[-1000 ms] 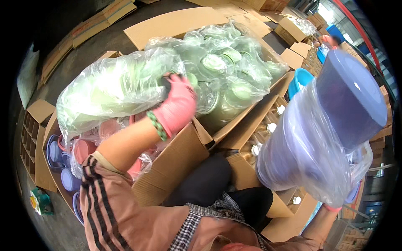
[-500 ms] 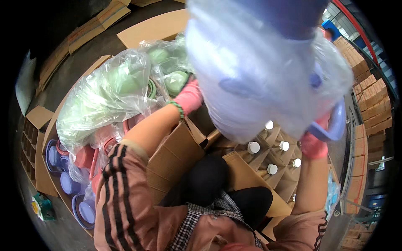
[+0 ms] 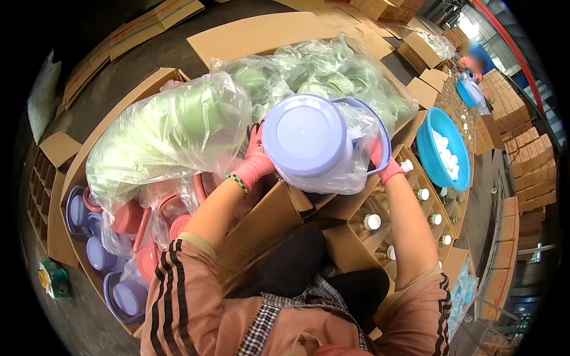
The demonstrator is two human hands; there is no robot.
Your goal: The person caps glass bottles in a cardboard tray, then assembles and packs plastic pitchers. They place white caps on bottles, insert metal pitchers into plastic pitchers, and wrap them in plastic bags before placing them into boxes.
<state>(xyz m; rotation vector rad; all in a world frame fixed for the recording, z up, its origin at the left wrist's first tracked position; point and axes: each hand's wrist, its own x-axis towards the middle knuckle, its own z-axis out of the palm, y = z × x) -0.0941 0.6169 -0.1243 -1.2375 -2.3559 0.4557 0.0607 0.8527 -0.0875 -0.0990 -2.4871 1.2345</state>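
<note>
Bagged green bowls [image 3: 178,127] bulging over the box to the left, second green bag [image 3: 320,71] crowding behind, divider box of white-capped bottles [image 3: 415,202] packed on the right, blue basin [image 3: 442,148] beyond it, open floor [image 3: 136,65] only at far upper left.

both forearms rise from the lower edge, bare from the pushed-up striped sleeves to the wrists. the left hand [image 3: 256,161], in a pink glove with a green wristband, is raised with fingers pointing up and its palm turned inward toward the right, pressing sideways. the right hand [image 3: 383,163], also gloved in pink, is mostly hidden; only its heel and wrist show, facing the left hand. both elbows are bent.
</note>
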